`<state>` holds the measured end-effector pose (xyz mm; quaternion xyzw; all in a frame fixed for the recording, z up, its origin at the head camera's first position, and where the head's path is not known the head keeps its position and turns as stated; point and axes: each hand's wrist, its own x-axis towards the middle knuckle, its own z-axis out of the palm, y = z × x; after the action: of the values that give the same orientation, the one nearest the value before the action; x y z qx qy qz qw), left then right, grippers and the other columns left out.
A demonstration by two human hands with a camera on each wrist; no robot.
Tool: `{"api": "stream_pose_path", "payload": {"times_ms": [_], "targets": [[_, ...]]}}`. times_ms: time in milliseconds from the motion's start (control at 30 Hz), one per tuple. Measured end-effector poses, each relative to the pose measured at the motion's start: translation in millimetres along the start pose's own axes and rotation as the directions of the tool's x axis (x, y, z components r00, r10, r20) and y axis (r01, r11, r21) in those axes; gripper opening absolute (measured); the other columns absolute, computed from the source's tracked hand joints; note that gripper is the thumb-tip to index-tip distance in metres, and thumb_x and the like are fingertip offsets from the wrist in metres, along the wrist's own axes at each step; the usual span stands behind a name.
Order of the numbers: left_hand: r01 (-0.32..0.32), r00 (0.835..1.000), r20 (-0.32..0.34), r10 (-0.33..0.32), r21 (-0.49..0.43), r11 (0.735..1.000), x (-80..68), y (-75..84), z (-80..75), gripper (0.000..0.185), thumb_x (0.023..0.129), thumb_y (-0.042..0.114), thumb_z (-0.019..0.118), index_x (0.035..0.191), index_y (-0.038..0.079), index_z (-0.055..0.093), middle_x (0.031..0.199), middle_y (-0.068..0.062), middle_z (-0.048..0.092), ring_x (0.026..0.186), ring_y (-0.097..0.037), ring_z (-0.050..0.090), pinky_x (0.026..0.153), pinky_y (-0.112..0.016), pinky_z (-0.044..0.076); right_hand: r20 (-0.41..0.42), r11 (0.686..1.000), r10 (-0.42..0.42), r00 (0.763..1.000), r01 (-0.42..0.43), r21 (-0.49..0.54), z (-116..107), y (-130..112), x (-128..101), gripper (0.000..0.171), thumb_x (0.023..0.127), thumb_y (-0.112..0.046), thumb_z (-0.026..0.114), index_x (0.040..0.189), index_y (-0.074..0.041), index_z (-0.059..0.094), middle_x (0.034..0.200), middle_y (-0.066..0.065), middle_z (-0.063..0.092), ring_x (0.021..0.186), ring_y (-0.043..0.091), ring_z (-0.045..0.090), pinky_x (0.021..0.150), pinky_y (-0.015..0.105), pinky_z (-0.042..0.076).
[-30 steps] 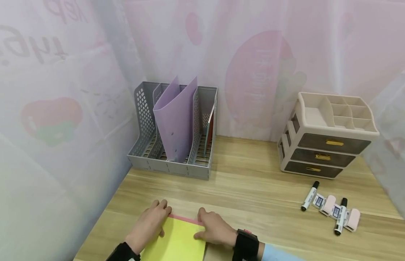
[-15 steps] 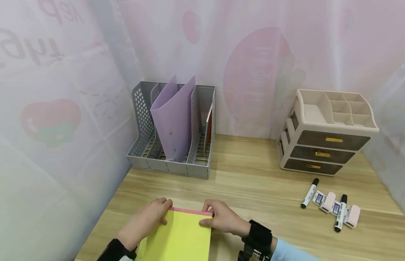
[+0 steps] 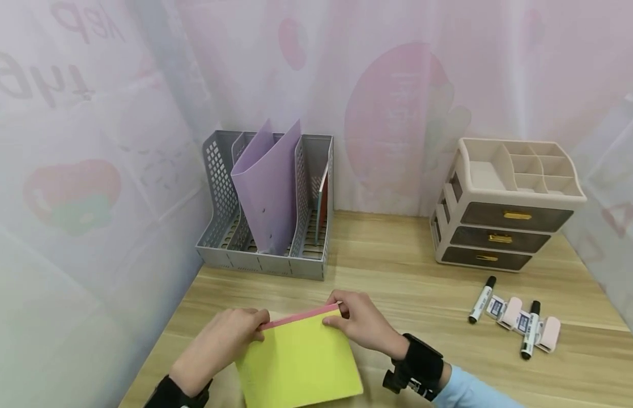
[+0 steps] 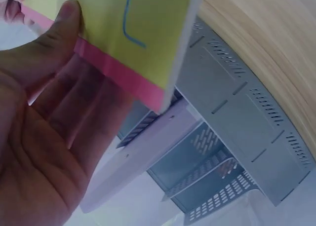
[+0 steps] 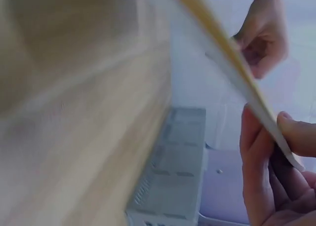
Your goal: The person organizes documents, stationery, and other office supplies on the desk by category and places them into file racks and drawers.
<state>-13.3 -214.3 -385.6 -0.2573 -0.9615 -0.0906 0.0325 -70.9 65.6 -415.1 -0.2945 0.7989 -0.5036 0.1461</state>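
Both hands hold a thin yellow notebook [image 3: 301, 362] with a pink strip along its far edge. My left hand [image 3: 219, 345] pinches that strip near its left end, thumb on the yellow cover. At the right far corner, my right hand [image 3: 364, 323] pinches the notebook between thumb and fingers. The notebook is tilted, its right end farther away. In the left wrist view a blue line shows on the yellow cover [image 4: 106, 33]. Edge-on in the right wrist view, the notebook [image 5: 247, 90] is raised off the table.
A grey file rack [image 3: 265, 265] stands behind the hands, with a purple folder [image 3: 270, 198] in its middle and a thin book [image 3: 322, 204] at right. A beige drawer unit [image 3: 505, 226] stands at back right. Before it lie markers [image 3: 481, 300] and pale pink clip-like items [image 3: 549, 334].
The notebook has been lifted and turned, its near edge swinging right into view. Both hands keep hold of it; the right hand has moved away from me and to the right.
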Motion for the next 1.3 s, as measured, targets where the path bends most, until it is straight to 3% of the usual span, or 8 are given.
{"api": "stream_pose_path", "payload": {"times_ms": [200,367,567,700,800,933,1067,1300], "targets": [[0.014,1.000,0.021,-0.013,-0.051,0.999,-1.6,8.3,-7.8,0.022,0.080,0.022,0.078,0.078,0.020,0.056,0.066,0.016,0.045,0.057,0.001,0.033,0.052,-0.017,0.031,-0.094,0.989,-0.083,0.992,0.070,-0.129,-10.7,-7.9,1.5,0.007,0.090,-0.010,0.072,0.093,-0.010,0.067,0.067,-0.005,0.066,0.052,-0.004,0.036,0.051,0.014,0.030],[-0.018,1.000,-0.004,0.018,-0.084,0.996,-1.8,15.0,-12.6,0.024,0.083,0.018,0.078,0.083,0.019,0.054,0.066,0.016,0.039,0.057,0.002,0.031,0.052,-0.016,0.030,-0.176,0.961,-0.211,0.962,0.170,-0.220,-20.1,-18.7,5.8,0.010,0.087,-0.014,0.075,0.087,-0.011,0.066,0.061,-0.009,0.046,0.056,-0.002,0.036,0.053,0.014,0.032],[-0.117,0.992,-0.061,0.110,-0.116,0.986,0.0,24.9,-11.2,0.027,0.087,0.011,0.076,0.103,0.015,0.055,0.066,0.015,0.047,0.054,0.005,0.033,0.050,-0.014,0.030,-0.226,0.904,-0.344,0.911,0.257,-0.341,-26.8,-35.7,10.0,0.007,0.089,-0.013,0.073,0.093,-0.014,0.068,0.075,-0.007,0.063,0.062,0.000,0.039,0.059,0.016,0.036],[-0.143,0.988,-0.091,0.129,-0.180,0.973,3.1,30.9,-5.3,0.023,0.089,0.007,0.072,0.100,0.015,0.053,0.064,0.014,0.046,0.052,0.007,0.033,0.046,-0.011,0.029,-0.215,0.862,-0.421,0.881,0.315,-0.398,-29.0,-47.3,12.5,0.010,0.088,-0.008,0.072,0.095,-0.014,0.068,0.083,-0.002,0.068,0.067,0.004,0.047,0.062,0.017,0.041],[-0.169,0.984,-0.096,0.147,-0.286,0.943,6.2,34.6,1.3,0.024,0.091,0.002,0.067,0.108,0.012,0.054,0.069,0.009,0.056,0.056,0.008,0.048,0.048,-0.008,0.036,-0.202,0.828,-0.469,0.860,0.349,-0.439,-30.3,-55.3,14.4,0.013,0.085,-0.006,0.074,0.094,-0.013,0.068,0.086,-0.002,0.070,0.073,0.007,0.054,0.065,0.019,0.046],[-0.129,0.991,-0.034,0.129,-0.494,0.860,12.1,39.9,10.8,0.030,0.095,-0.003,0.060,0.121,0.008,0.050,0.080,-0.005,0.068,0.059,0.009,0.059,0.050,-0.008,0.045,-0.174,0.795,-0.502,0.847,0.373,-0.479,-30.8,-63.2,17.3,0.017,0.082,-0.003,0.076,0.093,-0.014,0.068,0.087,-0.003,0.072,0.078,0.011,0.059,0.071,0.024,0.047],[-0.082,0.996,-0.024,0.084,-0.601,0.795,17.3,47.0,21.1,0.021,0.095,-0.004,0.057,0.113,0.006,0.051,0.080,-0.009,0.068,0.051,0.009,0.056,0.048,-0.009,0.047,-0.157,0.761,-0.529,0.834,0.384,-0.523,-28.5,-67.7,20.0,0.020,0.080,-0.001,0.077,0.093,-0.013,0.068,0.088,-0.003,0.073,0.081,0.014,0.061,0.075,0.029,0.047],[-0.073,0.985,-0.167,-0.034,-0.590,0.804,18.3,60.3,32.1,0.024,0.088,-0.010,0.060,0.105,0.007,0.058,0.082,-0.005,0.070,0.061,-0.003,0.069,0.054,-0.008,0.050,-0.176,0.709,-0.582,0.794,0.389,-0.588,-22.9,-69.4,23.5,0.022,0.080,-0.002,0.079,0.098,-0.011,0.071,0.102,0.003,0.069,0.100,0.021,0.058,0.090,0.036,0.049]]}}
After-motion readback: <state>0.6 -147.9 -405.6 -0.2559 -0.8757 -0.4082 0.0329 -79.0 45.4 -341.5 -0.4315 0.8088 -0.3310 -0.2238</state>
